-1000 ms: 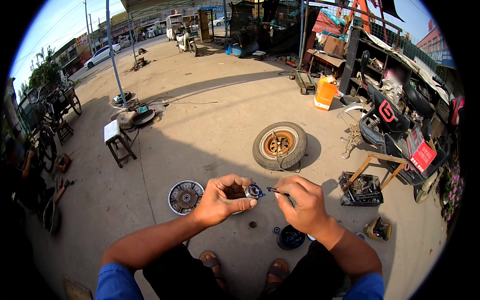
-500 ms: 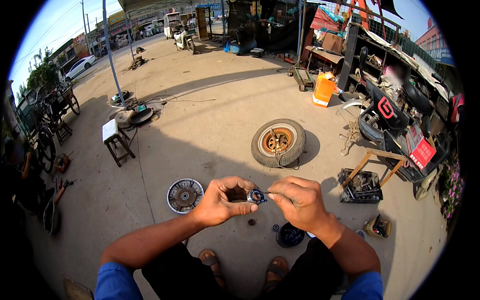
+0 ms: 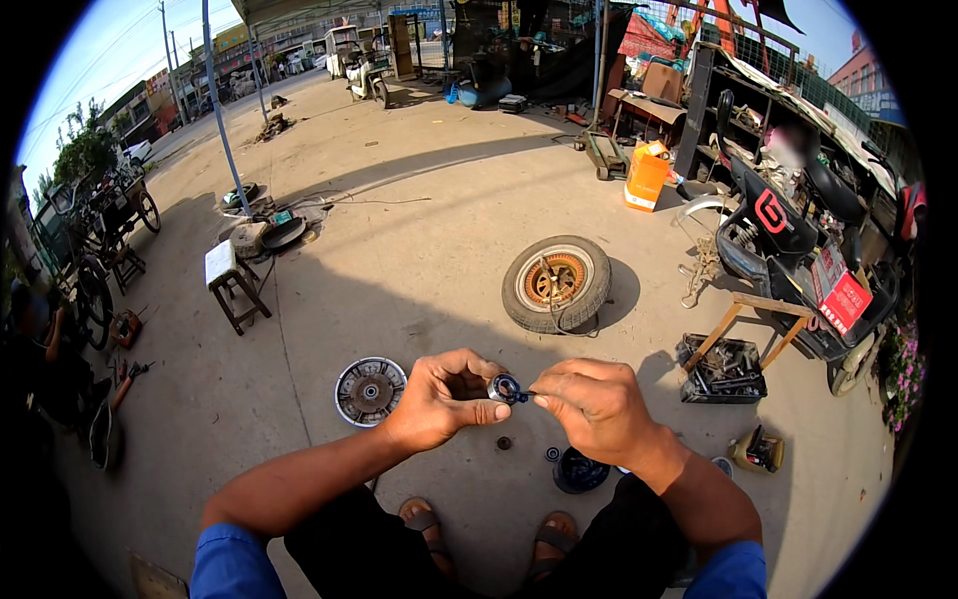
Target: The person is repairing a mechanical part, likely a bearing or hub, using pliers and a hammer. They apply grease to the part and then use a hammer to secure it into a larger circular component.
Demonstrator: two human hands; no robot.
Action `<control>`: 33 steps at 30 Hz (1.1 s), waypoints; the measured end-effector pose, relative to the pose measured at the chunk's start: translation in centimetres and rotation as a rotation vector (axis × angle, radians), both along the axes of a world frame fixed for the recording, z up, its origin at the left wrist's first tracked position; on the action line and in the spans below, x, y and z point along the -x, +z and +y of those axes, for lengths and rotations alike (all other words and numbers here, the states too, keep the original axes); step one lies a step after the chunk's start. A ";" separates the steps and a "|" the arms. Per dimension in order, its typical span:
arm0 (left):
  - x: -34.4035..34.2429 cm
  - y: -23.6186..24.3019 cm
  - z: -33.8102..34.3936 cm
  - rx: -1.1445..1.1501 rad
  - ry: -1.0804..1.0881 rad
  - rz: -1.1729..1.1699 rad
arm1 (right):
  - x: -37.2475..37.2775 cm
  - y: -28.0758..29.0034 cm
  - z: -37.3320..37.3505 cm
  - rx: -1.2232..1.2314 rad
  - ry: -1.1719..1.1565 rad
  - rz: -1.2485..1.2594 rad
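Observation:
My left hand (image 3: 444, 397) holds a small round metal bearing (image 3: 504, 387) between thumb and fingers, in front of me at knee height. My right hand (image 3: 589, 402) meets it from the right, its fingertips pinched on a thin tool or pin touching the bearing's edge; what exactly it pinches is too small to tell. Below the hands, on the concrete, lie a small dark ring (image 3: 504, 442), another small part (image 3: 552, 453) and a dark round cap (image 3: 580, 470). My sandalled feet (image 3: 424, 524) show at the bottom.
A round metal hub plate (image 3: 370, 390) lies left of my hands. A tyre on its rim (image 3: 556, 283) lies ahead. A crate of tools (image 3: 723, 367), a wooden frame (image 3: 755, 311), a red motorbike (image 3: 798, 245), an orange container (image 3: 647, 176) and a small stool (image 3: 232, 285) stand around.
My two hands have come together: the right hand moved left until its fingertips reached the bearing in the left hand. Both hands sit slightly lower in view.

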State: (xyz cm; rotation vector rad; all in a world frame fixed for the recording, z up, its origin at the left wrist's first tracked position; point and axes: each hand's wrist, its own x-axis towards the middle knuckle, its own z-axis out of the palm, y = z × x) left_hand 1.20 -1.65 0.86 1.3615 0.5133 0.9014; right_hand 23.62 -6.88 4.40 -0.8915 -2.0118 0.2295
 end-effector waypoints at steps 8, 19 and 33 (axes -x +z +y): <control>0.1 -0.2 0.2 -0.031 0.029 -0.060 | 0.7 -0.7 -0.5 0.490 -0.001 0.422; -0.1 0.0 0.2 0.017 0.028 -0.062 | 2.6 -1.1 -0.5 -0.136 -0.151 0.211; -0.1 0.0 0.0 0.045 0.057 -0.115 | 2.0 -0.8 -0.5 -0.234 -0.099 0.041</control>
